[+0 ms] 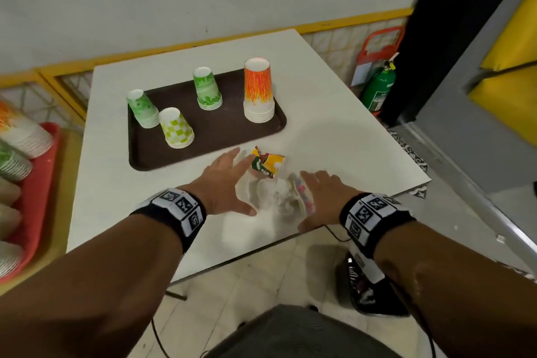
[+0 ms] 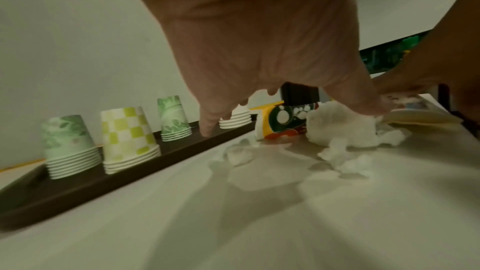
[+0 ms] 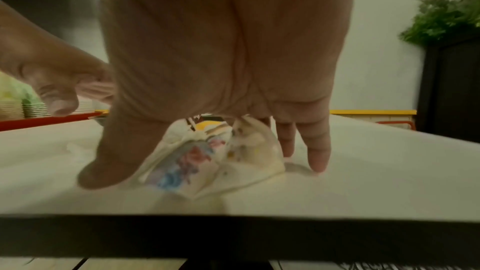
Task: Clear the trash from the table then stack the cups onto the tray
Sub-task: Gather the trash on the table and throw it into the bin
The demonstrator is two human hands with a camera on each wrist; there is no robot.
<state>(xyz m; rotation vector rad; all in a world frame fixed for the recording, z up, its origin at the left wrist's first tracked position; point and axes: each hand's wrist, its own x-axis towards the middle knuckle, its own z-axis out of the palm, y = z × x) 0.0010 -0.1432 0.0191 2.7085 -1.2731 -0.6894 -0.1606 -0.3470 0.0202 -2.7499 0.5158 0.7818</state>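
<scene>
A brown tray on the white table holds upside-down cup stacks: an orange flame stack, two green leaf stacks and a lime checked stack. In front of the tray lies a trash pile: a crushed yellow-red cup, white crumpled tissue and a flattened floral cup. My left hand is spread on the pile's left side, its thumb touching the tissue. On the right side, my right hand stands with straight fingers on the table, the floral cup under its palm.
The pile sits near the table's front edge. A red tray with more cup stacks stands to the left of the table. A green fire extinguisher is against the wall at the right. A dark bin sits on the floor below.
</scene>
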